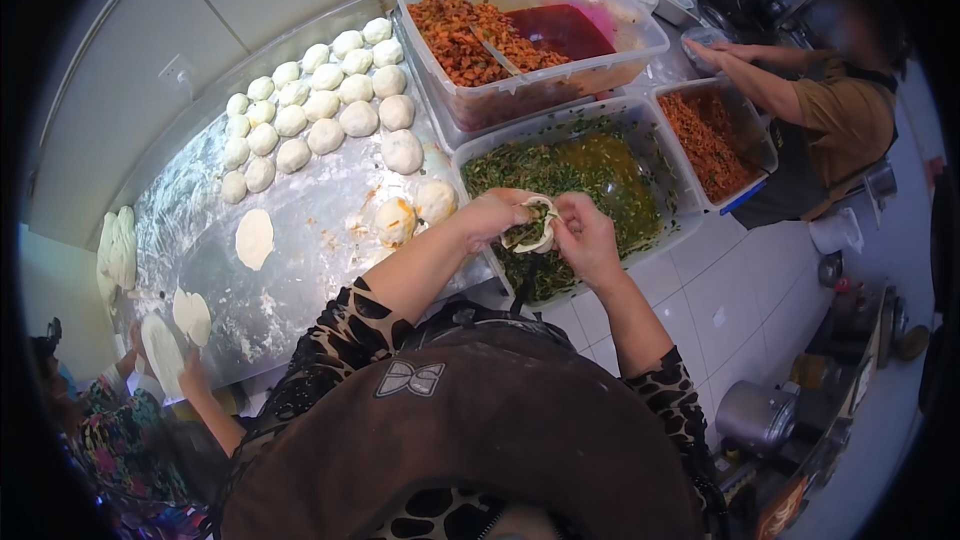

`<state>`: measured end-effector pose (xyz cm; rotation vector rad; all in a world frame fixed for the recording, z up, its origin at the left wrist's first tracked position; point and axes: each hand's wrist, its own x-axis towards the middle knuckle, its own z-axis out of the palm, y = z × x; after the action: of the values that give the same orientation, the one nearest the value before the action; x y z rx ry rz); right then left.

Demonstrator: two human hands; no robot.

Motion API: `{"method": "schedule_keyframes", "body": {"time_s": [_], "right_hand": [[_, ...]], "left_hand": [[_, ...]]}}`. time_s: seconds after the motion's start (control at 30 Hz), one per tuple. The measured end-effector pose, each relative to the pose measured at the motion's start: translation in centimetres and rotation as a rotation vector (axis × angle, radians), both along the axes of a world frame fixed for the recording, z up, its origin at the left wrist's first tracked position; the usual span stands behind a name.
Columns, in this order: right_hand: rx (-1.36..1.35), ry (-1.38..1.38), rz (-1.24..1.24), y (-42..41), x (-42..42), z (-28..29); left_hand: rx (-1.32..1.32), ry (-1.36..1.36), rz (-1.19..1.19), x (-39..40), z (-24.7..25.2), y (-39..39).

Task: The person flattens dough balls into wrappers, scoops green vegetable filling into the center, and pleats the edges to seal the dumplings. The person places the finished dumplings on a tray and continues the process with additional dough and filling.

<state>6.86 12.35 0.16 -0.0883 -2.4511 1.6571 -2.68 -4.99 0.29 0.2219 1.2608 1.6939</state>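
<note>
In front of me my left hand and my right hand together hold a cupped dough wrapper. Chopped green filling shows inside its open mouth. The right fingers pinch the wrapper's edge, while the left hand supports the other side. Both hands are above a clear plastic tub of chopped greens in yellowish liquid. A dark utensil handle juts over the tub's near edge. Left of my forearm, two filled dough balls stained orange sit on the floury metal worktable.
Rows of round dough balls line the table's back. A flat dough round lies further left. One co-worker handles dough sheets; another co-worker stands right. Larger tub and smaller tub hold orange-red fillings.
</note>
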Motion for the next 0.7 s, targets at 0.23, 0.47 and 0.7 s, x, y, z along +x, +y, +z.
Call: {"method": "schedule_keyframes", "body": {"time_s": [0.23, 0.47, 0.7], "right_hand": [[0.14, 0.19, 0.077, -1.2, 0.0, 1.7], [0.044, 0.04, 0.033, 0.5, 0.0, 0.1], [0.023, 0.085, 0.061, 0.5, 0.2, 0.8]], "left_hand": [[-0.34, 0.561, -0.159, 0.0, 2.6, 0.6], [-0.137, 0.238, -0.148, -1.0, 2.5, -0.5], [-0.305, 0.448, -0.119, -0.5, 3.9, 0.4]]}}
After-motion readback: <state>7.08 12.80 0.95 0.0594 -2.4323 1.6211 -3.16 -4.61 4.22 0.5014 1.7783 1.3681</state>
